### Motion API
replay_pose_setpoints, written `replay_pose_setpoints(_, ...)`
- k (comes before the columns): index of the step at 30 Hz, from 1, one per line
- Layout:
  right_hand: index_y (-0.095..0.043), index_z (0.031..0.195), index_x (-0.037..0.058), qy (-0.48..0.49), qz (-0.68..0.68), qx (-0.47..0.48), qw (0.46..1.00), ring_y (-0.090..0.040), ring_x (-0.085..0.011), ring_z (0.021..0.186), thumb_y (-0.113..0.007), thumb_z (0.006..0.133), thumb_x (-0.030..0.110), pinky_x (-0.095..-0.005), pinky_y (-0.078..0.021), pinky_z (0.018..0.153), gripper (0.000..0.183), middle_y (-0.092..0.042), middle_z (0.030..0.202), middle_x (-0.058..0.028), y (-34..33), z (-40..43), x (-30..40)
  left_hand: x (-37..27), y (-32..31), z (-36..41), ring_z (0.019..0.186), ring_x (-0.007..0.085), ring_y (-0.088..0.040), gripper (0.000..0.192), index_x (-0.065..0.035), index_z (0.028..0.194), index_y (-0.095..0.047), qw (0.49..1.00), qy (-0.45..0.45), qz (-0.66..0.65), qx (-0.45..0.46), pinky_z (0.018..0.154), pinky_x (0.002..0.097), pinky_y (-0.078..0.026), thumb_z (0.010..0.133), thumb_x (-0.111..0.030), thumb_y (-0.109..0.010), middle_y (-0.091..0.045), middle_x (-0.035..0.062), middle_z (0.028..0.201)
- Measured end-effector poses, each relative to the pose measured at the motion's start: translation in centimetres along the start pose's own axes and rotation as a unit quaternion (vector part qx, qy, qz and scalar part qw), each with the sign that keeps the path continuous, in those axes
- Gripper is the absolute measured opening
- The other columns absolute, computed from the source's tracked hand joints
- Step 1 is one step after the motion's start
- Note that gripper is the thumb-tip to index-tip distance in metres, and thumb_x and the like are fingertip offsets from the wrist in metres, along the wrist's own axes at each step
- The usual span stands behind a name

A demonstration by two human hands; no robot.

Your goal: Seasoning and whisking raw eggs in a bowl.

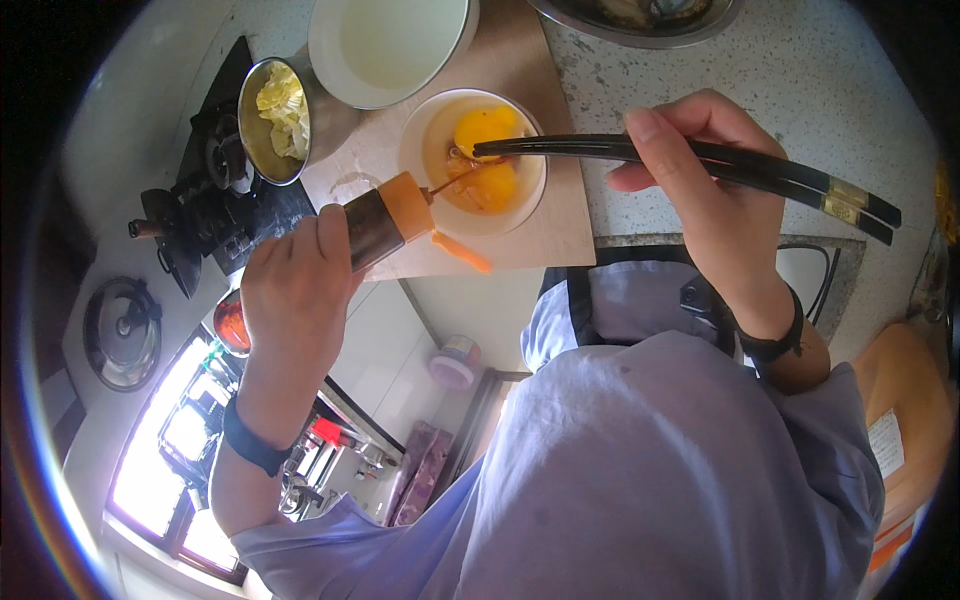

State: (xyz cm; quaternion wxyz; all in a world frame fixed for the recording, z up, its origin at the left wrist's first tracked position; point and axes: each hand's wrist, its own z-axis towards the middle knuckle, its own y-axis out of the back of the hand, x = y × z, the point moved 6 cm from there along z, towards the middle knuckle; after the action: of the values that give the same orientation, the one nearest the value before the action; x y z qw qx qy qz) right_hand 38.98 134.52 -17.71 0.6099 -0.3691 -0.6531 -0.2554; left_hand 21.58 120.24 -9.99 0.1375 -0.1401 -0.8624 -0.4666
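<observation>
My left hand [296, 289] grips a dark bottle with an orange cap [407, 206], tipped sideways with its nozzle toward a white bowl [411, 146]. A thin brown stream runs from the nozzle into the bowl. Two yellow egg yolks [484, 127] lie in clear egg white there, with brown liquid between them. Black chopsticks [577, 148] with gold bands are held together in my right hand [709, 180], their tips above the yolks; whether they touch the egg I cannot tell. Just below the cap is an orange strip [463, 252], perhaps part of it.
The bowl stands on a wooden board [574, 217] at the counter's edge. Behind it is a larger white bowl [465, 37]. A steel container [306, 82] of cut cabbage stands beside the stove [217, 161]. A metal basin [637, 36] sits at the far side, a glass lid [122, 335] at left.
</observation>
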Motion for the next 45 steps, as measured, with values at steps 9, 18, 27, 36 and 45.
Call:
replay_pose_setpoints(9,-0.056,0.073,0.0007,-0.011,0.006,-0.001,1.000,-0.063,-0.0115,0.058,-0.061,0.080,0.012,-0.0131,-0.0433,0.045,0.014,-0.059,0.061,-0.0052,0.2,0.1,0.3,0.7,-0.8,-0.6,0.070,0.0229,-0.058,0.055,-0.0057,0.103,-0.046,0.997,0.031,-0.038,0.056,0.060,0.0324,-0.046,0.060,-0.029,-0.071,-0.055,0.0074,0.083)
replay_pose_setpoints(18,-0.054,0.071,-0.0003,-0.040,0.022,-0.007,0.999,-0.062,-0.0121,0.056,-0.061,0.078,0.010,-0.0161,-0.0438,0.046,0.015,-0.057,0.060,-0.0048,-0.3,0.0,0.8,1.0,-2.2,-2.5,0.063,0.0246,-0.059,0.056,-0.0080,0.102,-0.049,0.984,0.101,-0.140,-0.033,0.055,0.0341,-0.047,0.060,-0.037,-0.071,-0.057,0.0075,0.081)
replay_pose_setpoints(27,-0.053,0.071,0.0001,-0.011,-0.001,0.006,1.000,-0.061,-0.0103,0.056,-0.061,0.079,0.010,-0.0164,-0.0436,0.047,0.015,-0.058,0.061,-0.0043,-1.1,-0.5,1.5,0.5,-2.4,-3.9,0.064,0.0239,-0.060,0.058,-0.0085,0.104,-0.051,0.971,0.163,-0.175,-0.028,0.056,0.0326,-0.048,0.058,-0.037,-0.073,-0.058,0.0070,0.080)
replay_pose_setpoints(36,-0.053,0.071,0.0003,0.033,0.016,0.037,0.999,-0.060,-0.0084,0.057,-0.060,0.079,0.009,-0.0157,-0.0426,0.047,0.014,-0.059,0.062,-0.0043,-2.4,-0.9,1.8,0.7,-2.0,-4.2,0.065,0.0229,-0.060,0.057,-0.0081,0.102,-0.052,0.965,0.167,-0.193,-0.057,0.056,0.0305,-0.049,0.057,-0.035,-0.074,-0.059,0.0063,0.079)
replay_pose_setpoints(45,-0.052,0.071,0.0008,-0.024,-0.025,-0.028,0.999,-0.060,-0.0109,0.054,-0.059,0.080,0.010,-0.0159,-0.0410,0.047,0.016,-0.057,0.062,-0.0044,-0.9,-1.4,2.0,0.6,-7.6,-7.2,0.077,0.0216,-0.062,0.056,-0.0057,0.102,-0.052,0.785,0.295,-0.482,-0.254,0.067,0.0306,-0.050,0.056,-0.022,-0.078,-0.061,0.0087,0.089)
